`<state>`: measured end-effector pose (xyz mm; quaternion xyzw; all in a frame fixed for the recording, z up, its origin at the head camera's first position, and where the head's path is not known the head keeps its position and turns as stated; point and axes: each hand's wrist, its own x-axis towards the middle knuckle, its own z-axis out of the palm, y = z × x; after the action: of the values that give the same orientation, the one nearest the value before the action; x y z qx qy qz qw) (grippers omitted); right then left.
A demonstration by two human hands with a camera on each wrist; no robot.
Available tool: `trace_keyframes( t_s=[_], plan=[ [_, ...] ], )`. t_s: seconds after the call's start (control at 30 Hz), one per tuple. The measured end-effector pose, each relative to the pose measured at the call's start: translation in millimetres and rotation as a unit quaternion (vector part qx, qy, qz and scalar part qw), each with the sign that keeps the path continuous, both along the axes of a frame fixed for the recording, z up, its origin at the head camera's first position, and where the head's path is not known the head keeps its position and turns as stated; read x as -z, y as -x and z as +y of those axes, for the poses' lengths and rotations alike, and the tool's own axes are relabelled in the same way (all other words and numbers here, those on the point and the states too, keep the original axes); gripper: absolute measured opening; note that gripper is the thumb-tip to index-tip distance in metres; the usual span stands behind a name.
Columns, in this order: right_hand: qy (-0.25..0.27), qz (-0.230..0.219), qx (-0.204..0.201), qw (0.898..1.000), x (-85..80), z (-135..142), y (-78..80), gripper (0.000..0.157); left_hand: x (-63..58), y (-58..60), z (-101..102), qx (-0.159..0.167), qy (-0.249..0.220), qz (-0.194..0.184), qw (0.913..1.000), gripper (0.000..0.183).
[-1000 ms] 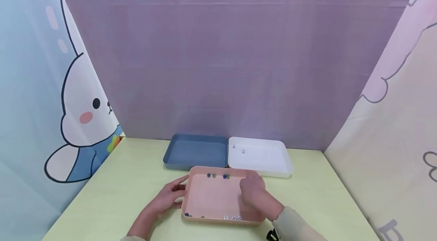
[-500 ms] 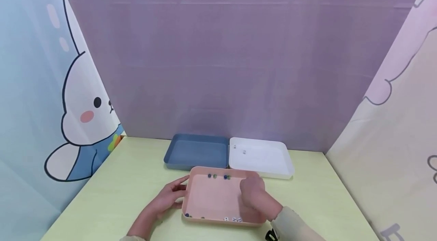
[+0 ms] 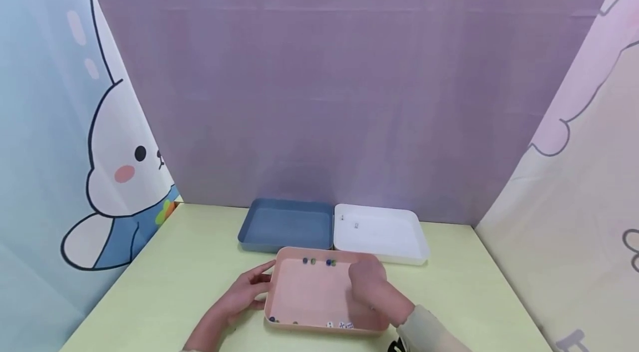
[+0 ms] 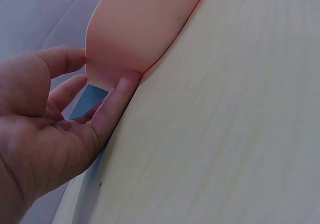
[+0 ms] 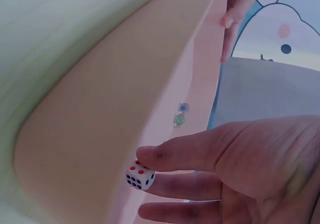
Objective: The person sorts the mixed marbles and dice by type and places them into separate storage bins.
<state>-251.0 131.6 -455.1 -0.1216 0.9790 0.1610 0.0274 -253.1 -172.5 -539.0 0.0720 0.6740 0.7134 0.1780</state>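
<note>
A pink tray [image 3: 314, 294] sits at the front of the table. Over its right part my right hand [image 3: 368, 281] pinches a white die [image 5: 139, 176] between thumb and finger, as the right wrist view shows. On the left, the fingertips of my left hand [image 3: 244, 292] touch the tray's outer wall [image 4: 132, 34], fingers fairly straight. Along the tray's far side lie several glass marbles, blue [image 3: 329, 263] and green [image 3: 313, 261]. White dice [image 3: 342, 325] line the near wall, and another blue marble [image 3: 272, 319] is in the near left corner.
Behind the pink tray stand a blue tray [image 3: 289, 227] on the left and a white tray [image 3: 391, 235] on the right, side by side. Two small dice [image 3: 356, 225] lie in the white one. A purple cloth [image 3: 319, 91] hangs behind the table.
The head view shifts slightly. Both hands stay in about the same place at the pink tray, and the visible marbles and dice have not moved.
</note>
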Motion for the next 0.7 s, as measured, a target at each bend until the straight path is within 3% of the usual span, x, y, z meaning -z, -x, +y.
trace_keyframes(
  t_s=[0.17, 0.3, 0.43, 0.6, 0.7],
  plan=[
    [0.067, 0.017, -0.015, 0.997, -3.9, 7, 0.8, 0.026, -0.6, -1.1, 2, 0.001, -0.001, -0.002, 1.0000, 0.065],
    [0.148, 0.037, -0.042, 0.987, -6.0, 12, 1.6, 0.036, -3.0, -4.2, 2, 0.000, -0.001, -0.003, 1.0000, 0.065],
    [0.216, 0.080, -0.085, 0.969, -6.4, 16, 5.3, 0.040, -5.1, -7.3, 1, 0.000, -0.003, -0.007, 1.0000, 0.065],
    [0.270, 0.144, -0.133, 0.943, -8.3, 20, 14.6, 0.023, -6.1, -6.7, -1, 0.001, -0.005, 0.003, 1.0000, 0.063],
    [0.299, 0.168, -0.142, 0.929, -9.5, 23, 22.1, 0.016, -7.3, -6.1, -2, 0.000, -0.006, 0.006, 1.0000, 0.063]
  ],
)
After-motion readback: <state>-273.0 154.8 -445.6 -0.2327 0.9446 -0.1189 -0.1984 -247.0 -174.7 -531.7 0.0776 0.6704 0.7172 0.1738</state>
